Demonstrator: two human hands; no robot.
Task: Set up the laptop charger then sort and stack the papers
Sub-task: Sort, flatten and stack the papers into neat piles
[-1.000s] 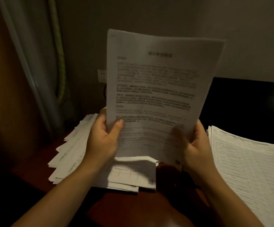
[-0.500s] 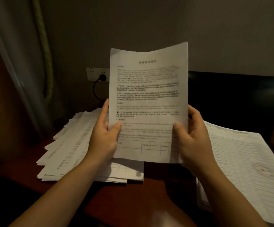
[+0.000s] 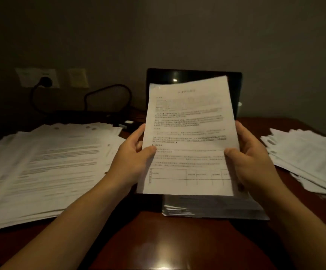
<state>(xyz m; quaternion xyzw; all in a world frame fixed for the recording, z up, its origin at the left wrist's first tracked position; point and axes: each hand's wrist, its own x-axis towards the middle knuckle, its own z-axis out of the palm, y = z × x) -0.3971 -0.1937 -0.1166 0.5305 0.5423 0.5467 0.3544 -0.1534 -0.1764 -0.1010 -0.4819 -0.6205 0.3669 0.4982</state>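
Observation:
A printed sheet (image 3: 189,133), with a table near its bottom edge, stands upright in front of me. My left hand (image 3: 133,158) grips its left edge and my right hand (image 3: 253,162) grips its right edge. Behind the sheet stands the open laptop (image 3: 195,75) with a dark screen. A wide loose pile of papers (image 3: 45,162) lies on the left of the desk. A smaller pile (image 3: 306,158) lies on the right. The charger plug (image 3: 45,81) sits in the wall socket, and its black cable (image 3: 107,98) loops toward the laptop.
A stack of clear plastic sleeves (image 3: 212,207) lies below the held sheet. The dark wooden desk (image 3: 158,240) shows bare in front of me. A second wall plate (image 3: 78,77) is beside the socket. The room is dim.
The view has swung to the right and down, so the laptop and both piles are in sight. The held sheet has come lower and to the right, in front of the laptop.

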